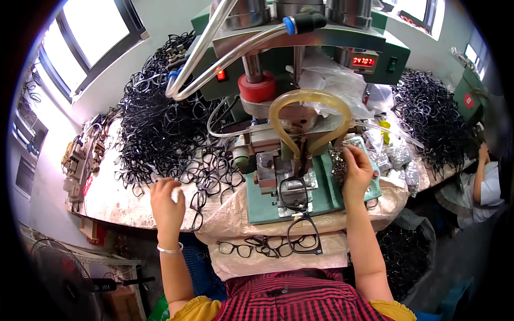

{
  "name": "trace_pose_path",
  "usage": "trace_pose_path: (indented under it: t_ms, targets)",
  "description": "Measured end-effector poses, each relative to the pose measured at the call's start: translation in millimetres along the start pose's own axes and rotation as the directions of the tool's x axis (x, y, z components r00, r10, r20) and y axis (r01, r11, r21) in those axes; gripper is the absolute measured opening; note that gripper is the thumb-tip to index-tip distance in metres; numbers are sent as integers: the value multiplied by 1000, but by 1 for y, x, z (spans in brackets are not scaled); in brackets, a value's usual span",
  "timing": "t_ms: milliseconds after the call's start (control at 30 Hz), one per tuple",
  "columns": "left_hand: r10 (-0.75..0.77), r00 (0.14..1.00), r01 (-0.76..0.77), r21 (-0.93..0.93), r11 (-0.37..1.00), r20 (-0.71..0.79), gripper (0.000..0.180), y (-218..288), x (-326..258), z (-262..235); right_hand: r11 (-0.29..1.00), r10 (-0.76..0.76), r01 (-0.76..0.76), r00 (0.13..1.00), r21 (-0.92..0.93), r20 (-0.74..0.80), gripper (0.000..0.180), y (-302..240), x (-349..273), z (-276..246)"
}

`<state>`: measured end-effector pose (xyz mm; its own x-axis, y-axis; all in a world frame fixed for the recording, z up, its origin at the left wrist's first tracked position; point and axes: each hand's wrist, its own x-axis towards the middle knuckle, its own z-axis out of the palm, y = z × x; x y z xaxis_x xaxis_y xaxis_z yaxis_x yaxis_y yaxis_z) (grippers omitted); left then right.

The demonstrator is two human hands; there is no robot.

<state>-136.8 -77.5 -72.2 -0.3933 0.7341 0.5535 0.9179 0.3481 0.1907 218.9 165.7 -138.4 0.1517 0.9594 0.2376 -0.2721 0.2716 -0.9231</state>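
My left hand (166, 200) hovers over loose black eyeglass frames (206, 179) at the near edge of a big heap (160, 123), fingers curled, holding nothing that I can see. My right hand (356, 171) reaches into a pile of small shiny metal parts (338, 160) beside the green press machine (300, 69), fingertips pinched among them. One black eyeglass frame (297, 206) sits in the machine's metal jig (278, 176) and hangs over the green base plate (262, 206). Several finished frames (267, 246) lie on the cloth on my lap.
A second heap of black frames (433, 117) lies at the right, with silvery bags (399, 160) in front. Another person (482, 182) sits at the far right. Clear hoses (214, 43) loop off the machine. A fan (59, 278) stands lower left; tools (80, 160) lie at the bench's left end.
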Motion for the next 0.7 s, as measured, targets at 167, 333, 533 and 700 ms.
trace_pose_path:
  t_ms: [167,333,533,700]
  targets:
    - [-275,946,261,99,960,170,7,-55,-44,96,952,12,6,998,-306,57,11,-25,-11,-13]
    - [-402,885,458,-599,657,236,14,-44,-36,70,912,112,-97,994,-399,16,11,-40,-37,-79]
    - [-474,881,194,-924,330,16,24,33,14,18,968,137,-44,915,-246,378,15,-84,-36,-11]
    - [-407,913,146,-938,314,6,26,64,10,28,965,17,100,897,-242,441,12,-78,-34,44]
